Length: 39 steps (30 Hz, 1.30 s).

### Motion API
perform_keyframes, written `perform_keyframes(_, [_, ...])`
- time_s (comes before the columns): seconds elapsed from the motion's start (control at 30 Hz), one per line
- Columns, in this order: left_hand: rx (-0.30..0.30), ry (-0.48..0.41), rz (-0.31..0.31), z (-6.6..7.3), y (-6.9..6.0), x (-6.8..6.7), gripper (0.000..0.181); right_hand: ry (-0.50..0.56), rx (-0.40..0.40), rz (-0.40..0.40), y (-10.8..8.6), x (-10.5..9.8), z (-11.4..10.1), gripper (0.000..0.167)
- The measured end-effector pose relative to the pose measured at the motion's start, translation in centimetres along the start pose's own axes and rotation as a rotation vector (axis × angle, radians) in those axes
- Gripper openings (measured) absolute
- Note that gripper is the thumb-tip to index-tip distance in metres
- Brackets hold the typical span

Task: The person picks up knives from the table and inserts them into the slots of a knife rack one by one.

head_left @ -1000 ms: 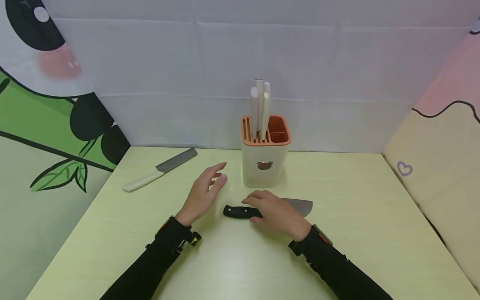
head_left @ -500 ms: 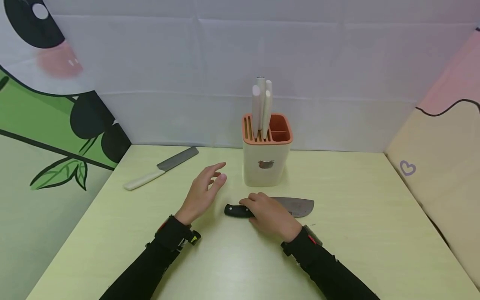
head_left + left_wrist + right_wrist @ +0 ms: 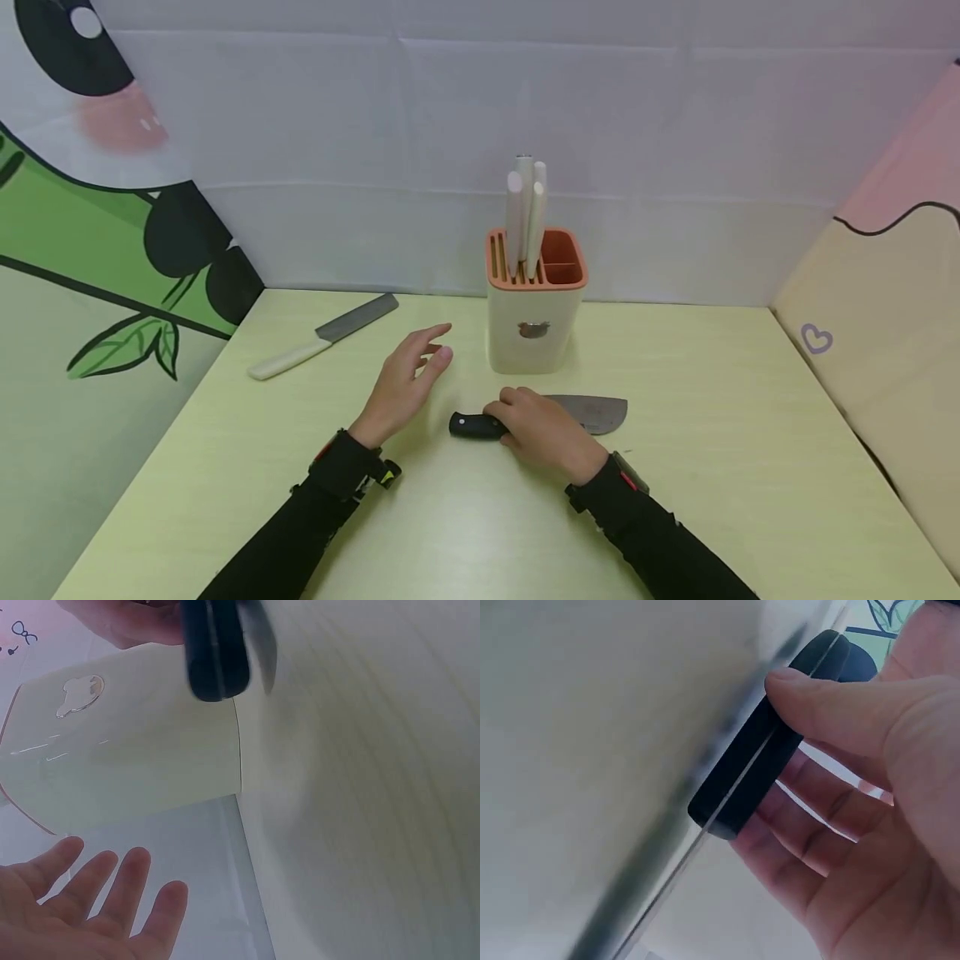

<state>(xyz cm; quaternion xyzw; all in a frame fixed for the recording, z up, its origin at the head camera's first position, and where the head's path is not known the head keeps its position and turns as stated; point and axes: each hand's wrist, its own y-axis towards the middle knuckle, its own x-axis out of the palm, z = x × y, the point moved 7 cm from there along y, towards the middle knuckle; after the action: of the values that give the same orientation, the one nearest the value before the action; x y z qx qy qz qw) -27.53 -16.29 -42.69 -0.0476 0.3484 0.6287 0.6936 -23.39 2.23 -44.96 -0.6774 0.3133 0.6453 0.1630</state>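
Observation:
My right hand (image 3: 551,433) holds the black handle (image 3: 754,761) of a broad-bladed kitchen knife (image 3: 588,412), thumb on one side and fingers on the other. The blade points right, low over the table; whether it touches the surface I cannot tell. My left hand (image 3: 405,383) is held off to the left of the handle with nothing in it, its fingers spread (image 3: 124,896) in the left wrist view. Behind both hands stands a cream knife holder (image 3: 528,342) with an orange slotted top. Several white handles (image 3: 525,212) stick up from its slots.
A white-handled knife (image 3: 326,335) with a wide blade lies at the back left of the pale table (image 3: 465,533). A grey cloth backdrop (image 3: 337,150) rises along the rear edge. Printed panels stand at the left and right.
My right hand has shifted slightly left along the knife and closed around its handle. More of the blade shows now. The left hand stays about where it was.

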Motion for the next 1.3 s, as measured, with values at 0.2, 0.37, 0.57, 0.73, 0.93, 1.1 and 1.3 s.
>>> perform_keyframes(0.2, [0.012,-0.002,0.003,0.3,0.0,-0.2,0.051,0.123,-0.003,0.044,-0.3,-2.1,0.1,0.038])
perform_keyframes(0.37, [0.023,-0.011,0.006,0.4,-0.2,-0.5,0.051,0.182,0.002,0.104,-0.9,-4.7,-0.1,0.04])
perform_keyframes(0.57, [0.038,-0.016,-0.002,0.6,-0.7,-1.0,0.051,0.24,0.03,0.182,-1.9,-7.9,-0.8,0.047])
perform_keyframes(0.73, [0.042,-0.026,-0.016,1.1,-1.3,-1.5,0.049,0.311,0.048,0.282,-2.8,-10.2,-1.4,0.051])
perform_keyframes(0.93, [0.045,-0.032,-0.027,1.3,-1.6,-1.6,0.05,0.411,0.056,0.39,-3.5,-12.1,-1.5,0.053])
perform_keyframes(1.1, [0.066,-0.039,-0.03,1.2,-1.5,-1.4,0.051,0.545,0.081,0.46,-3.8,-12.8,-1.1,0.053])
perform_keyframes(1.3, [0.077,-0.057,-0.04,1.8,-1.6,-1.4,0.051,0.669,0.133,0.538,-4.0,-13.1,-0.2,0.052])
